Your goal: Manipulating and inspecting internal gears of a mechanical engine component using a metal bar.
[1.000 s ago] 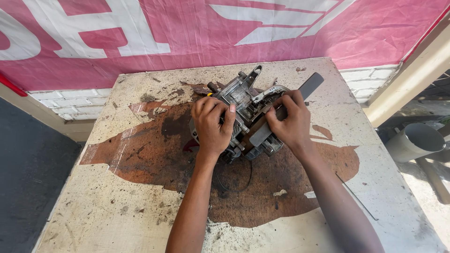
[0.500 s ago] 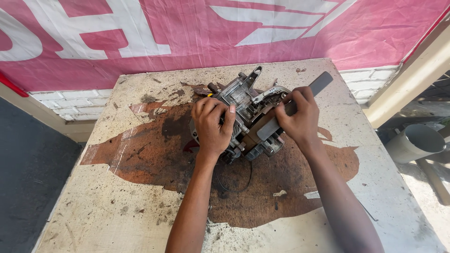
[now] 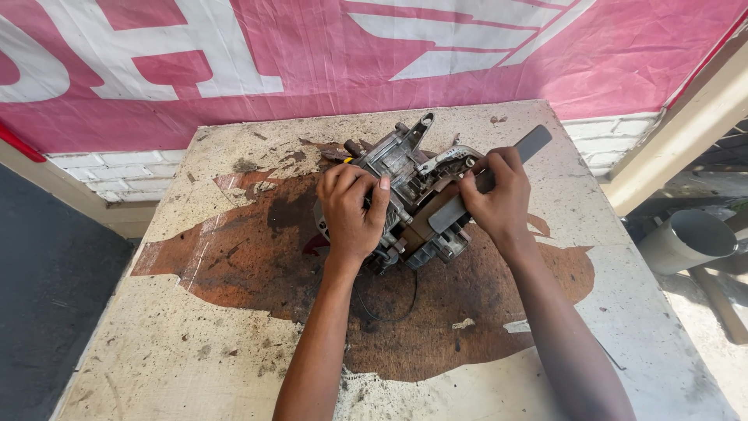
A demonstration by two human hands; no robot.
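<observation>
Left hand clamping down over grimy grey metal engine casing; right hand gripping flat grey bar tool, lying diagonally across casing's right side.

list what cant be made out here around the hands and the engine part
Head view only:
- Near side of the metal engine part: covered by the left hand.
- Middle of the flat grey tool: hidden in the right hand.
- Small bits on the table: too small to identify.
- Pale pipe: partly hidden behind the table's right side.
</observation>
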